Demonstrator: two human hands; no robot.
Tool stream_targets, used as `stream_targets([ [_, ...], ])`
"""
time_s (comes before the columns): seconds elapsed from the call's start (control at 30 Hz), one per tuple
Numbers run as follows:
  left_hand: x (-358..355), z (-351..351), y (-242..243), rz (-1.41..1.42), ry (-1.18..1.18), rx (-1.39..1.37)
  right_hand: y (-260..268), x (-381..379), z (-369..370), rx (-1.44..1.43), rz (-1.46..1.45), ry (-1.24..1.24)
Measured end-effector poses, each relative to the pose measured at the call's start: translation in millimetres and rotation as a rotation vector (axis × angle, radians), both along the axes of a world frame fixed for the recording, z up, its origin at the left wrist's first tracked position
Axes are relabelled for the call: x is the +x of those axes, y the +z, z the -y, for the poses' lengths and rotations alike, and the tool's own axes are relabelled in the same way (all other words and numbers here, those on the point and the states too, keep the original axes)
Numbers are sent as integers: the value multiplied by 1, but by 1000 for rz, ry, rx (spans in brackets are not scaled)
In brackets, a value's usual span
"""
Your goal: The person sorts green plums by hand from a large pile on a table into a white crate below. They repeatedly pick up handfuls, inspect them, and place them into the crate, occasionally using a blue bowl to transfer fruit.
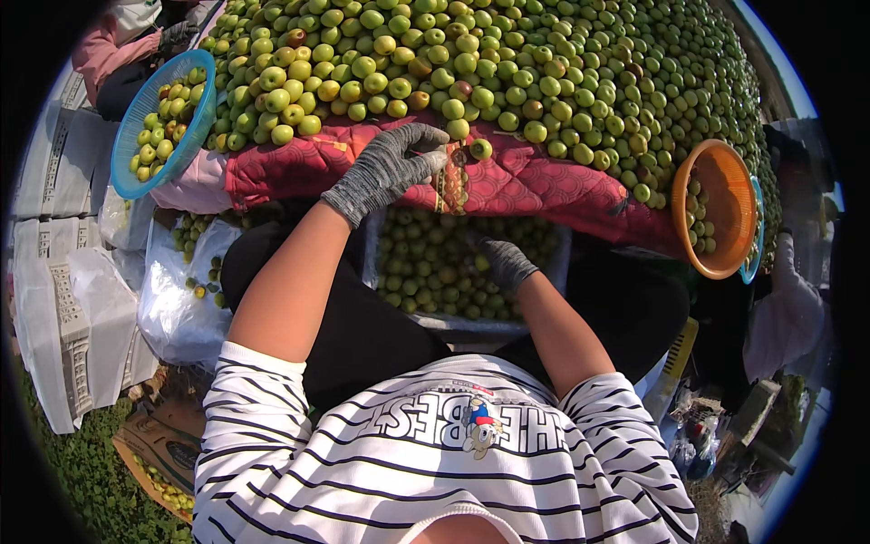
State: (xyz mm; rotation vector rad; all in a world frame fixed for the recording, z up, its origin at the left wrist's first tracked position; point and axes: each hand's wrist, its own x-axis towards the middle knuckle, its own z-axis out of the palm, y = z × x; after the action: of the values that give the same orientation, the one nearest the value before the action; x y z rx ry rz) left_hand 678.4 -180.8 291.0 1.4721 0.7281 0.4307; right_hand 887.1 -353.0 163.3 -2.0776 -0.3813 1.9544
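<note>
My left hand (391, 170), in a grey knit glove, is raised over the red patterned quilt (537, 180). Its thumb and fingers are apart at the near edge of a large heap of green fruit (469, 61), close to a loose green fruit (480, 149); nothing shows between them. My right hand (506, 264), gloved too, reaches down into a lined crate (563, 262) of green fruit between my legs. A green fruit (482, 262) lies against its fingers, which are shaded and partly hidden, so whether it grips one is unclear.
A blue plastic basket (204, 122) of fruit stands at left, an orange basket (731, 234) at right. Stacked white crates (68, 299) and a plastic bag (163, 299) lie left; a cardboard box (160, 435) sits lower left. A co-worker's pink sleeve (112, 54) shows upper left, another person (785, 313) at right.
</note>
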Motion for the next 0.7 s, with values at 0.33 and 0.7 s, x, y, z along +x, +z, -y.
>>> stream_targets([
  [0.33, -1, 2, 7, 1, -40, 97, -12, 93, 30, 98, 556, 668],
  [0.7, 0, -2, -4, -27, -49, 128, -45, 85, 44, 307, 981, 1035],
])
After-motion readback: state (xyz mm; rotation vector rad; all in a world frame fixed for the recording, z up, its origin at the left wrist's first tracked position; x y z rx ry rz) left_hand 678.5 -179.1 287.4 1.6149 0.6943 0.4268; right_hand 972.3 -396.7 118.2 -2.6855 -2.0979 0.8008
